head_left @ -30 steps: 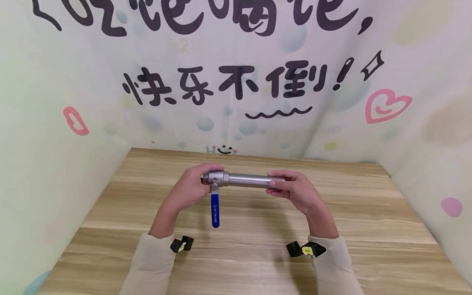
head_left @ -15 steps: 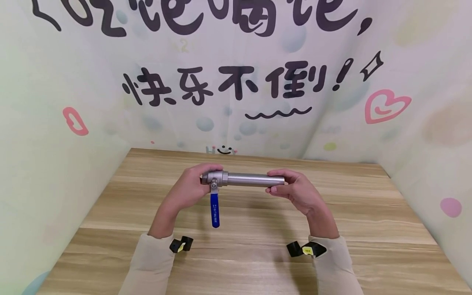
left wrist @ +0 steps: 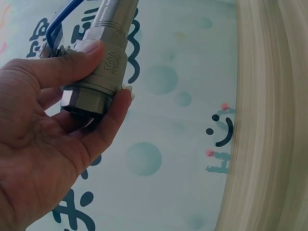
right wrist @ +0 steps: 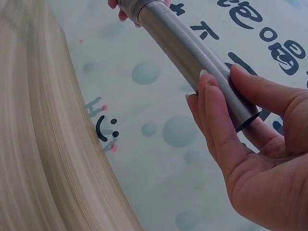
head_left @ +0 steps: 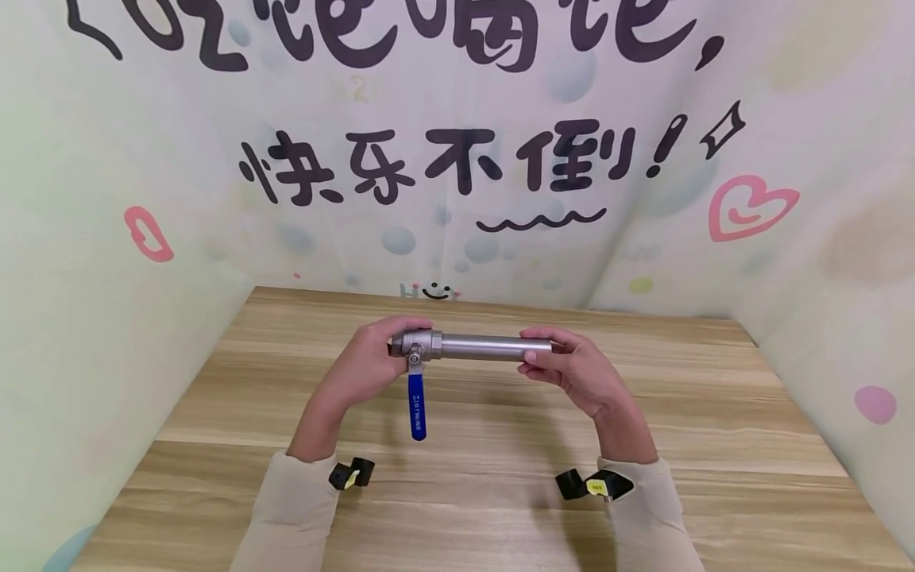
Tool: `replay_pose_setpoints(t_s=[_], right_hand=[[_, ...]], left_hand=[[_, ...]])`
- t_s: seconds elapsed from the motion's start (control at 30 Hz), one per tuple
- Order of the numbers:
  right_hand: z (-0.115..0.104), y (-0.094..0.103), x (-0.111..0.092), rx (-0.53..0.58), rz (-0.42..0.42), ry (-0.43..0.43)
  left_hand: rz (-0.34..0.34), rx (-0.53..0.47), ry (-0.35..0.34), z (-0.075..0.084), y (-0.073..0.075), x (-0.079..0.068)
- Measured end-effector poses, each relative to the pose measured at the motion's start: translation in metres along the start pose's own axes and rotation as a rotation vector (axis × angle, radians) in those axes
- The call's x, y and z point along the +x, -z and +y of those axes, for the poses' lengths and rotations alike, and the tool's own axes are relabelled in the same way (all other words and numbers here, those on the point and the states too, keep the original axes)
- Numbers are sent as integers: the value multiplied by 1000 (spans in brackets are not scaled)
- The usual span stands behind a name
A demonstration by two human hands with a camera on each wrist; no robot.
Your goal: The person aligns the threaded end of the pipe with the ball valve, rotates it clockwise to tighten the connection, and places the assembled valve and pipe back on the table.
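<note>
A steel ball valve (left wrist: 108, 65) with a blue lever handle (head_left: 418, 407) is joined to a straight metal pipe (head_left: 479, 348). My left hand (head_left: 366, 367) grips the valve body, thumb on one side and fingers round the other; its hex end (left wrist: 84, 100) faces my palm. The free end of the pipe (right wrist: 192, 48) lies between the thumb and fingers of my right hand (head_left: 579, 370), its round opening showing in the right wrist view. Valve and pipe are level above the wooden table, and the lever points toward me.
The wood-grain table (head_left: 457, 492) spreads under both hands. Behind it hangs a pale printed cloth (head_left: 443, 238) with black lettering, and similar cloth rises at both sides. A small black device (head_left: 595, 485) sits on the right sleeve, another black device (head_left: 352, 474) on the left.
My right thumb shifts down to the pipe's lower edge, then back up onto its side, while the fingers stay round it. The left hand, valve and lever hold nearly still.
</note>
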State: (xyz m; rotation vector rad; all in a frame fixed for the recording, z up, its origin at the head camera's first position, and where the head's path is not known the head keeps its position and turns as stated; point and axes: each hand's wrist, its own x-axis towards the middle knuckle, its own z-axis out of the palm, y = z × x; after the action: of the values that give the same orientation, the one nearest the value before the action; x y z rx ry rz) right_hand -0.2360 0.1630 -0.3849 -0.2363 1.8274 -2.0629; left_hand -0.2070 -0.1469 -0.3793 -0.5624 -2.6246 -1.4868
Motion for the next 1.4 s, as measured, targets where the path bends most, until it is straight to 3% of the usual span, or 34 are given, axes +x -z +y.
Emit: replay_pose_setpoints(t_s=[0.7, 1.1, 1.4], right_hand=[[0, -1, -1, -15, -11, -41], [0, 0, -1, 66, -6, -6], [-1, 0, 0, 98, 9, 13]], left_hand=[[9, -13, -23, 1, 0, 0], [64, 36, -2, 1, 1, 1], [134, -79, 52, 2, 3, 1]])
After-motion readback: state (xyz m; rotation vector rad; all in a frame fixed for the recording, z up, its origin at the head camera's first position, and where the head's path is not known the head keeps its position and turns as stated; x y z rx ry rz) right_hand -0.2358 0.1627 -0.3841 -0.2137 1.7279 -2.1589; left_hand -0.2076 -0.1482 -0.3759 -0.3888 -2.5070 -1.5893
